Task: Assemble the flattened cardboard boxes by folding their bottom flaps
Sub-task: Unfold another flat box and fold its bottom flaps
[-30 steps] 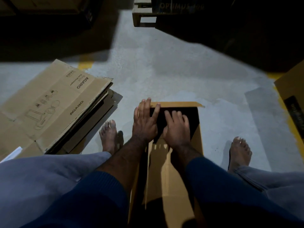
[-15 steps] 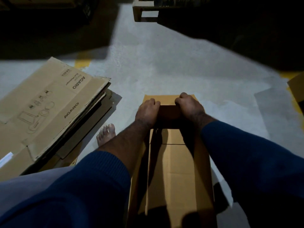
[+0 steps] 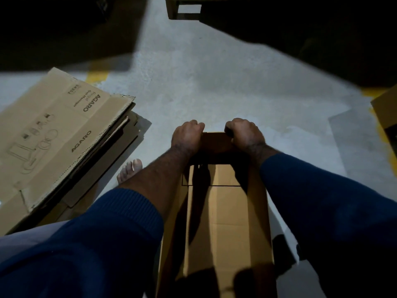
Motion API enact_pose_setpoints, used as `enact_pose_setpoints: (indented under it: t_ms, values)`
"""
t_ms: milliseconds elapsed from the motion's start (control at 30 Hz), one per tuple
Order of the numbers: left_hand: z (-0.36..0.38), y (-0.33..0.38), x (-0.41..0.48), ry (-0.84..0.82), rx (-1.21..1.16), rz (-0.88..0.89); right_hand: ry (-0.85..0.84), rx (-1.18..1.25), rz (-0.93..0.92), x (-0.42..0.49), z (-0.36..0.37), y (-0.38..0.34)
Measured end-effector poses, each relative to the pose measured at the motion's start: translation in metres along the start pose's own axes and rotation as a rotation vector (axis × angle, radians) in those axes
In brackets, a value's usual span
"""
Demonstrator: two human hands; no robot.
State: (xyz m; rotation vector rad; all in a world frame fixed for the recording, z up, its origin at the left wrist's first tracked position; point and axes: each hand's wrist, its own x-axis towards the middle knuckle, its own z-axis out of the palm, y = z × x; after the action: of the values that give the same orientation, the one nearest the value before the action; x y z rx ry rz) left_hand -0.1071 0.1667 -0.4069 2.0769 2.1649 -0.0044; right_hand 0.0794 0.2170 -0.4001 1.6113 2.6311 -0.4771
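One box out of many is all we can count as under way, and we judge the task to be at an early stage. It sits on the grey floor, directly in front of the person and between their blue sleeves. It is already opened from flat into a long, narrow trough whose open side faces us. The left hand and the right hand both sit on its far edge, a little apart. The fingers of each hand are curled tightly over that edge and grip the cardboard, with the tips hidden on the far side. A dark seam crosses the inner face below the hands, which we read as a flap lying folded in. We cannot tell whether every bottom flap is tucked, because the far end lies in deep shadow. To the left, near a bare foot, a stack of flattened boxes printed with AGARO lies untouched, several sheets thick. So most of the work is left. The box in hand is plain brown corrugated card with straight walls and sharp corners. Its inner panel is pale where the light falls and crossed by the shadows of the arms. We see faint crease lines along its length and no tears or crushed edges.
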Motion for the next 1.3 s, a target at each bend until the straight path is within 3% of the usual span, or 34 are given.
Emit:
enact_pose_setpoints:
  t_ms: [167, 267, 400, 767, 967, 1133, 1300]
  values:
    - [0.01, 0.01, -0.012, -0.026, 0.011, 0.042, -0.015, -0.043, -0.031, -0.013, -0.006, 0.025]
    - [0.016, 0.016, -0.021, -0.01, -0.014, 0.014, 0.067, -0.158, 0.016, -0.023, -0.009, 0.043]
    - [0.021, 0.028, -0.029, -0.063, 0.014, -0.014, 0.14, -0.089, 0.107, -0.033, -0.007, 0.052]
    - [0.024, 0.047, -0.024, -0.157, 0.018, -0.042, 0.061, -0.155, 0.189, -0.02, -0.009, 0.049]
    - [0.016, 0.043, -0.036, -0.174, -0.038, -0.051, 0.113, 0.086, 0.229, -0.031, 0.007, 0.051]
    - [0.001, 0.044, -0.07, -0.233, -0.187, -0.104, 0.019, 0.256, 0.388, -0.058, 0.008, 0.029]
    - [-0.016, 0.047, -0.123, -0.23, -0.266, -0.201, -0.001, 0.385, 0.42, -0.099, -0.005, 0.011]
